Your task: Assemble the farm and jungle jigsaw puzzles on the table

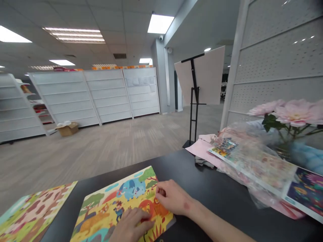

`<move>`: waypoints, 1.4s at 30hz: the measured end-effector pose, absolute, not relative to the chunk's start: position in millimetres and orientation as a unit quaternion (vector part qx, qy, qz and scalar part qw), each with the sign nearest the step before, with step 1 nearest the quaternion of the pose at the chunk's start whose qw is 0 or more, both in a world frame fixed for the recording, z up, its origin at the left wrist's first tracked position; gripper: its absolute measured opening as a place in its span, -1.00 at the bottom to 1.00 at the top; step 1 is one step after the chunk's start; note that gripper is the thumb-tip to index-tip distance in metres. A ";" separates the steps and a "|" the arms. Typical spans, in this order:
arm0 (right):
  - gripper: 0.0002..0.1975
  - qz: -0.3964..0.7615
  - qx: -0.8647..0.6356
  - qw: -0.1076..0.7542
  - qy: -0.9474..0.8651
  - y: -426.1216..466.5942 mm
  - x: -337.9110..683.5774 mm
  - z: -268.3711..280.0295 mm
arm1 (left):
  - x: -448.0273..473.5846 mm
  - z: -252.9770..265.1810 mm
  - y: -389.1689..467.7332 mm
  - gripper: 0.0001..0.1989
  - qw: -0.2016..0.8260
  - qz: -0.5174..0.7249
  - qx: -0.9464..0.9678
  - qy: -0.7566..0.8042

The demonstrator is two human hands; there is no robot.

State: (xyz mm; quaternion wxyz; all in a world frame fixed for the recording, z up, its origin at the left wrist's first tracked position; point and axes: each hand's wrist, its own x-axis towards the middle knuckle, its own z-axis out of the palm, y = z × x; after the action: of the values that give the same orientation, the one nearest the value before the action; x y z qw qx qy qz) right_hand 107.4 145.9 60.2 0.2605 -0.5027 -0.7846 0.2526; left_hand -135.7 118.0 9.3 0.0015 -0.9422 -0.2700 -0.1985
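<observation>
A colourful picture board (132, 191) with elephants, lions and a small figure in a hat lies on the black table in front of me. My left hand (132, 223) rests on its lower middle, palm down, fingers stretched out and thumb apart. At the board's right edge is my right hand (171, 196), its fingers curled in over the lion drawing. What those fingers hold, if anything, is hidden. A second picture board (37, 210), with a brown-spotted animal, lies to the left, partly out of view.
On the right of the black table (202, 191) lie clear plastic bags (262, 161), pink paper (199, 146) and printed sheets (306, 188), beside pink flowers (297, 112). Beyond the table stand an easel (194, 80), white shelving (106, 95) and a cardboard box (67, 129).
</observation>
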 end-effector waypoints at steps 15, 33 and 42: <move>-0.80 0.241 -0.511 0.246 -0.788 149.2 105.4 59.9 | -132.0 13.4 110.3 -0.80 0.025 -0.166 -0.954 -0.247; -0.82 0.269 -0.503 0.267 -0.777 152.8 108.4 52.3 | -130.8 17.8 108.4 -0.79 0.000 -0.162 -0.945 -0.282; -0.78 0.253 -0.530 0.330 -0.738 175.9 123.0 44.2 | -195.3 48.0 134.2 -0.51 -0.115 -0.185 -0.881 -0.420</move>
State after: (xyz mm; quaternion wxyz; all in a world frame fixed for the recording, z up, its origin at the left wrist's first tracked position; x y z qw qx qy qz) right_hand 123.0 175.9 44.2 0.3304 -0.5303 -0.7385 0.2534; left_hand -195.3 134.2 48.0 -0.1149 -0.8812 -0.4197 -0.1849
